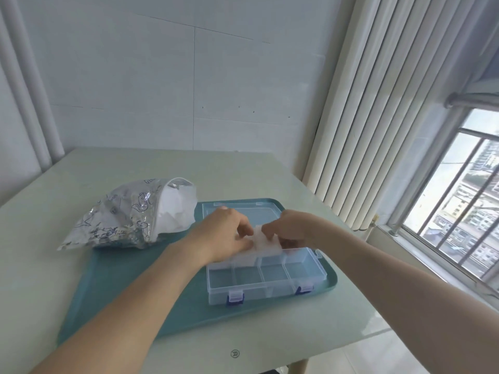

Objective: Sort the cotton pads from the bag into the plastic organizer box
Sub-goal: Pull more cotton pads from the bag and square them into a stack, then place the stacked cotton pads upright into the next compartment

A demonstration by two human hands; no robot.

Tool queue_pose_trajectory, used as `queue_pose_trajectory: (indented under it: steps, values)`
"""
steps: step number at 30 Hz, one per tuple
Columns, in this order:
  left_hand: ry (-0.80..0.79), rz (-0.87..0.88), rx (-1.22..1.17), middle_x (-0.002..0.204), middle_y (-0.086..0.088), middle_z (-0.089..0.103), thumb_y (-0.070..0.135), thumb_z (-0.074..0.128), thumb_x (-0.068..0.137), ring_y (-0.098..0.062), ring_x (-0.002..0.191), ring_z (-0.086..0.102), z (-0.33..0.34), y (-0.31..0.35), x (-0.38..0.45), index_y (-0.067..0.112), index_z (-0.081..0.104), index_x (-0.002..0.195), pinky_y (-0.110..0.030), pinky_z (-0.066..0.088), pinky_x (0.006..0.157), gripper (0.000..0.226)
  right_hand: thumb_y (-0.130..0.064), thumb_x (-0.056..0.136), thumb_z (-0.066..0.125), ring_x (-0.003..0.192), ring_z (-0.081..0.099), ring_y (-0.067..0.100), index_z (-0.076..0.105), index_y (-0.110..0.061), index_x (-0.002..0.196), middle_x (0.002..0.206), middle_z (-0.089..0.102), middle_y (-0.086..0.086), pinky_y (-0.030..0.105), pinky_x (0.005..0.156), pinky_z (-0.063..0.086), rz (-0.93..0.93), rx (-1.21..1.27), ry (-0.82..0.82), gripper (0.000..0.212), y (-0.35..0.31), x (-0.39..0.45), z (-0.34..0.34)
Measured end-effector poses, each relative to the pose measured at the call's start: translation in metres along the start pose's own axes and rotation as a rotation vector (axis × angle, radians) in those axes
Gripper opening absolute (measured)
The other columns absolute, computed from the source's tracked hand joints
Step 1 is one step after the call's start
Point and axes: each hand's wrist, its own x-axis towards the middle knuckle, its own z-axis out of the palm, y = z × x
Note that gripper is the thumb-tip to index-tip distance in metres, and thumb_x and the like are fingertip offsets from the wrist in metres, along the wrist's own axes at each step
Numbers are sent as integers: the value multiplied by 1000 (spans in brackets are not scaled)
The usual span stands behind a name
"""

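A stack of white square cotton pads [263, 240] sits over the far row of the clear plastic organizer box [266, 276], whose near compartments lie bare. The box rests on a teal tray [129, 287], with free tray surface to its left. The hands hide the far compartments. The left hand [226, 233] and right hand [293, 228] pinch the stack with curled fingers. The crinkled printed plastic bag [127, 217] lies open, just left.

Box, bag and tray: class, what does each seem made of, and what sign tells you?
Box: clear hard plastic, probably; dividers show through its walls.
Bag: thin glossy film, likely plastic; it crinkles, glints, and carries blue print.
Tray: teal, smooth and matte, seemingly plastic, though the look leaves that open.
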Motion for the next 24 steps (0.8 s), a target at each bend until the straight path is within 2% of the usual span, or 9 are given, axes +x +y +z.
queue_pose_trajectory:
  steps: [3,5,8,11,13,16,18,21,24]
  values:
    - [-31,11,40,93,11,63,32,68,90,4,73,50,5,0,1,25,76,105,-7,33,60,18,-27,78,63,69,55,26,60,-7,97,78,58,8,34,73,51,10,-197,7,27,-2,-3,-1]
    - [-40,14,52,89,11,65,29,66,91,2,70,52,6,1,3,24,77,99,-7,31,55,15,-25,84,62,69,55,25,59,-8,92,82,59,7,31,69,48,0,-320,3,19,-5,-5,-1]
    - [-45,-9,52,95,7,71,25,65,89,-11,84,60,5,1,5,23,79,94,-20,45,66,14,-9,91,63,85,58,25,50,-3,133,109,62,16,33,86,54,-27,-215,-90,44,-3,-2,-3]
    - [-48,-29,59,93,6,72,24,67,87,-12,87,62,2,-4,6,22,79,90,-26,50,75,13,-6,90,70,105,65,23,41,-4,147,130,58,14,32,103,52,-84,-86,-112,63,-1,-2,-4]
    - [-52,-29,54,93,7,72,23,68,86,-11,85,63,0,-6,5,21,79,91,-26,51,76,12,-12,86,77,94,68,20,46,-7,145,117,64,9,28,94,55,-94,-124,-98,67,-5,1,-5]
    - [-35,-25,54,94,5,73,24,68,88,-14,88,64,0,-5,2,20,79,93,-31,54,80,13,-30,77,86,76,67,18,58,-4,134,100,75,6,20,70,54,-100,-394,27,69,-15,-1,-6]
    - [-19,-19,70,96,3,72,26,67,90,-15,88,65,1,-3,0,20,79,96,-33,55,81,15,-32,74,89,74,72,19,63,0,128,93,78,7,24,76,59,-88,-407,40,68,-19,-1,-5]
    - [-14,-12,82,99,4,72,26,66,91,-15,90,64,2,-4,-2,21,79,99,-30,53,79,16,-28,76,87,86,76,22,64,1,127,88,79,5,30,91,58,-91,-373,4,64,-20,-1,-2]
    - [-8,-7,90,98,5,71,27,66,91,-12,87,62,0,-6,-4,22,79,99,-23,45,74,15,-26,74,89,79,76,21,60,-7,131,74,75,2,29,88,59,-129,-311,24,66,-17,0,-1]
